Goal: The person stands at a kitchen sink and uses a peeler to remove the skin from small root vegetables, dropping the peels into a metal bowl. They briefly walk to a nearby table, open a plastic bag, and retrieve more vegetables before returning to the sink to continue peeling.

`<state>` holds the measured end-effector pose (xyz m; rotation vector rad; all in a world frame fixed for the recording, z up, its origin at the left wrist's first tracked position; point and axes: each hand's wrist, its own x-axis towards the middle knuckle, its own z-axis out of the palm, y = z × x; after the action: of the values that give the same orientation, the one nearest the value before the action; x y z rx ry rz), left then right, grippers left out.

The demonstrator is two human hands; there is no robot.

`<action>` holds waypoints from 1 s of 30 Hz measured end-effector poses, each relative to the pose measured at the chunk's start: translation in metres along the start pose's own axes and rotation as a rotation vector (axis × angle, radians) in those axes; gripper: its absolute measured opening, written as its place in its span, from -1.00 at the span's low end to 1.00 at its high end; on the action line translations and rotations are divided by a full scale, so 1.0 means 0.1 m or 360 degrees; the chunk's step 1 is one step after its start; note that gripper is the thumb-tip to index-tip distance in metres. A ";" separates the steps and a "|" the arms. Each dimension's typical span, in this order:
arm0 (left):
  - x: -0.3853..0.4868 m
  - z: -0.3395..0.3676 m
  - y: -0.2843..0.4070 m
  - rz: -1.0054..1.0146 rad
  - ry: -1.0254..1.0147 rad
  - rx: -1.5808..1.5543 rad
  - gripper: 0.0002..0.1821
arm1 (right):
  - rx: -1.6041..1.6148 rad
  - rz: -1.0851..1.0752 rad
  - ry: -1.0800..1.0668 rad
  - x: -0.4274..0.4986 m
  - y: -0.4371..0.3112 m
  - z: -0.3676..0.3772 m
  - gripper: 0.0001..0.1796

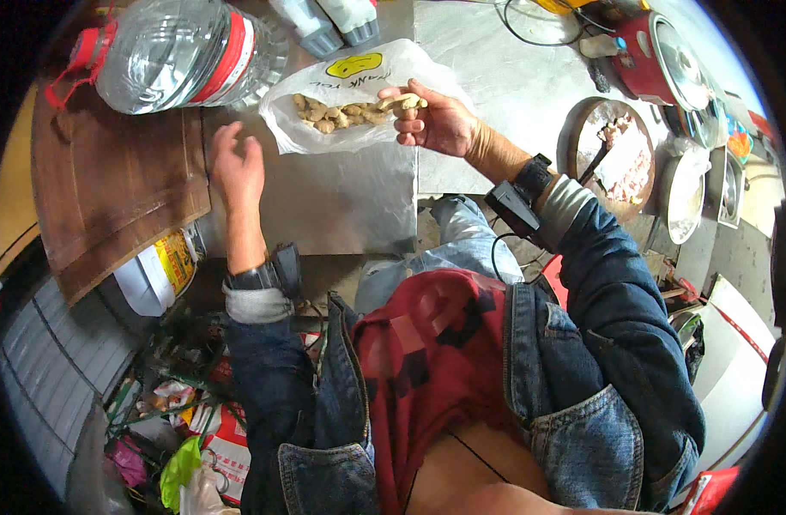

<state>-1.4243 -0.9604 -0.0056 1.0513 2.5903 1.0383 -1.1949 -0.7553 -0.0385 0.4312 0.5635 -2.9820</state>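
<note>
My right hand (439,123) pinches a piece of ginger root (402,102) between thumb and fingers, over the right part of an opened white plastic bag (361,136). More knobbly brown ginger pieces (328,116) lie in the bag, which bears print and a yellow drawing. My left hand (237,168) is raised left of the bag over the edge of the metal table (361,199). Its fingers are loosely curled and apart, and nothing shows in them. Each wrist wears a black strap with a black device.
A large water bottle (174,58) lies at the upper left beside a brown wooden board (123,174). On the right are a round chopping board (586,122) with chopped meat (631,170) and a knife, a metal basin (686,193) and a red pot (637,61).
</note>
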 end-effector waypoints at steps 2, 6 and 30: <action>-0.04 -0.03 0.28 0.0249 0.0272 -0.0276 -0.70 | 0.0253 -0.0026 -0.0007 -0.06 0.05 0.11 -0.52; -0.37 0.27 1.03 0.0171 -0.0631 -0.0844 -0.50 | 0.0503 0.0020 0.0054 -0.18 0.13 0.31 -0.61; -2.18 0.05 1.57 0.0126 -0.1928 -0.1201 -0.68 | -0.1462 -0.0774 0.1229 -2.26 2.07 1.26 -0.62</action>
<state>-1.1738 -1.0220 0.0711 1.0494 1.0832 0.8392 -0.9849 -0.9889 0.0672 1.4556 2.1919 -2.3614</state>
